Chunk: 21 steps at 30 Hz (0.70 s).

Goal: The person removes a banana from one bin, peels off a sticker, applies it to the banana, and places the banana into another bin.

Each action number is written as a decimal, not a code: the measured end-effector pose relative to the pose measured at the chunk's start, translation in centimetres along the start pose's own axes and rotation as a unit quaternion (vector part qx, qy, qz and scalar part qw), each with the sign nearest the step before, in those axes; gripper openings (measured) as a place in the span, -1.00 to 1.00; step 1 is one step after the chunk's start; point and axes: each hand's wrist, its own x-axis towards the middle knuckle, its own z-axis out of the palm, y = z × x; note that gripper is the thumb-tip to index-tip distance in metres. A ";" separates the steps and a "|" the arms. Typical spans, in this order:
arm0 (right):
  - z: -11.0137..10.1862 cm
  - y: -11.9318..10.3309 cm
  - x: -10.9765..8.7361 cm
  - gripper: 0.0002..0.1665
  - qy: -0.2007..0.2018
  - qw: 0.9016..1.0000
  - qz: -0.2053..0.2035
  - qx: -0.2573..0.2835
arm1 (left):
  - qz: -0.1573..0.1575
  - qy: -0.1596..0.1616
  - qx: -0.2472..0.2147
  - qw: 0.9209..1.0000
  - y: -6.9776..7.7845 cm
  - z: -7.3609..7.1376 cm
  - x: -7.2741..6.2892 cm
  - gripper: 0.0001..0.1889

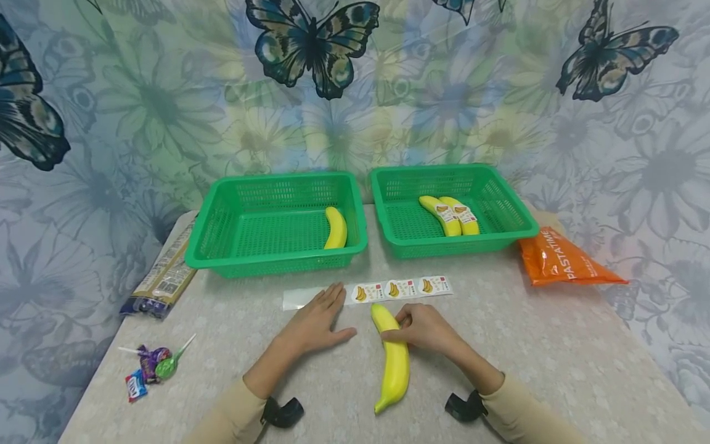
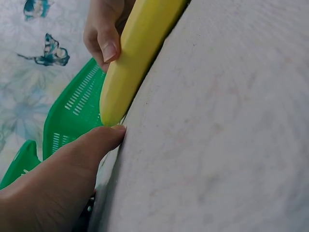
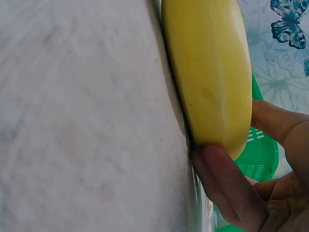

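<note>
The right hand (image 1: pixel 424 328) gripped a banana (image 1: pixel 395 373) on the desk (image 1: pixel 554 345). Left of it, the left hand (image 1: pixel 314 324) (fingers straight) rested on a sticker strip (image 1: pixel 400 288).

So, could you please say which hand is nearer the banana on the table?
Right: the right hand grips the banana; the left hand lies apart, to its left.

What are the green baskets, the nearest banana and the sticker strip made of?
Left basket and right basket: probably slightly shiny plastic, with even rows of holes. Nearest banana: smooth, softly glossy, with tiny specks; real peel or plastic, I can't tell. Sticker strip: probably paper or film, thin and flat, with a shiny bare end.
</note>
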 end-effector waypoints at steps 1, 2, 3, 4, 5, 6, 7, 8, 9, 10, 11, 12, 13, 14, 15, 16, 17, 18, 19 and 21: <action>0.0 0.0 0.0 -0.45 0.001 1.000 0.001 -0.001 | 0.001 0.001 0.000 1.000 0.0 0.0 0.0 -0.05; 0.0 0.1 0.0 -0.45 0.003 1.000 0.002 -0.002 | 0.001 0.001 0.001 1.000 -0.1 0.1 0.1 -0.05; 0.0 0.1 0.0 -0.44 0.004 1.000 0.003 -0.001 | 0.001 0.001 0.000 1.000 -0.1 0.1 0.1 -0.04; 0.0 0.1 0.0 -0.44 0.005 1.000 0.005 0.000 | 0.000 0.001 0.000 1.000 -0.1 0.1 0.1 -0.04; 0.1 0.1 0.1 -0.44 0.005 1.000 0.005 0.000 | 0.000 0.001 -0.001 1.000 -0.1 0.1 0.1 -0.04; 0.1 0.2 0.1 -0.44 0.006 1.000 0.005 0.000 | -0.001 0.001 -0.003 1.000 -0.1 0.2 0.1 -0.04; 0.1 0.2 0.1 -0.44 0.007 1.000 0.005 0.000 | 0.000 0.000 -0.003 1.000 -0.1 0.2 0.1 -0.03; 0.1 0.2 0.1 -0.44 0.006 1.000 0.005 0.000 | 0.001 0.000 -0.004 1.000 -0.1 0.2 0.1 -0.03; 0.1 0.3 0.0 -0.43 0.004 1.000 0.005 0.000 | 0.002 -0.001 -0.005 1.000 -0.2 0.2 0.1 -0.03; 0.1 0.3 0.0 -0.43 0.002 1.000 0.004 -0.001 | 0.004 -0.002 -0.002 1.000 -0.2 0.2 0.1 -0.03; 0.1 0.3 0.0 -0.43 0.000 1.000 0.003 -0.002 | 0.005 -0.001 -0.001 1.000 -0.2 0.3 0.1 -0.03; 0.1 0.3 -0.1 -0.42 -0.002 1.000 0.001 -0.006 | 0.005 -0.001 0.002 1.000 -0.3 0.3 0.1 -0.03; 0.0 0.2 -0.1 -0.42 -0.003 1.000 -0.001 -0.010 | 0.006 0.000 0.006 1.000 -0.3 0.3 0.1 -0.03; -0.2 0.2 -0.1 -0.41 -0.004 1.000 -0.004 -0.015 | 0.006 0.001 0.008 1.000 -0.4 0.3 0.0 -0.02; -0.4 0.1 -0.1 -0.41 -0.005 1.000 -0.007 -0.022 | 0.005 0.003 0.011 1.000 -0.4 0.3 0.0 -0.02; -0.7 0.0 -0.1 -0.40 -0.004 0.999 -0.013 -0.032 | 0.005 0.004 0.010 1.000 -0.4 0.3 0.0 -0.02; -1.0 -0.1 0.0 -0.39 -0.003 0.999 -0.022 -0.044 | 0.006 0.006 0.008 1.000 -0.5 0.4 0.1 -0.02; -1.4 -0.2 0.1 -0.39 -0.004 0.998 -0.037 -0.056 | 0.006 0.006 0.007 1.000 -0.5 0.4 0.1 -0.02; -1.9 -0.4 0.3 -0.39 -0.008 0.996 -0.056 -0.067 | 0.007 0.006 0.004 1.000 -0.4 0.3 0.1 -0.02; -2.8 -0.8 0.7 -0.43 -0.016 0.991 -0.104 -0.089 | 0.007 0.006 -0.004 1.000 -0.4 0.4 0.1 -0.02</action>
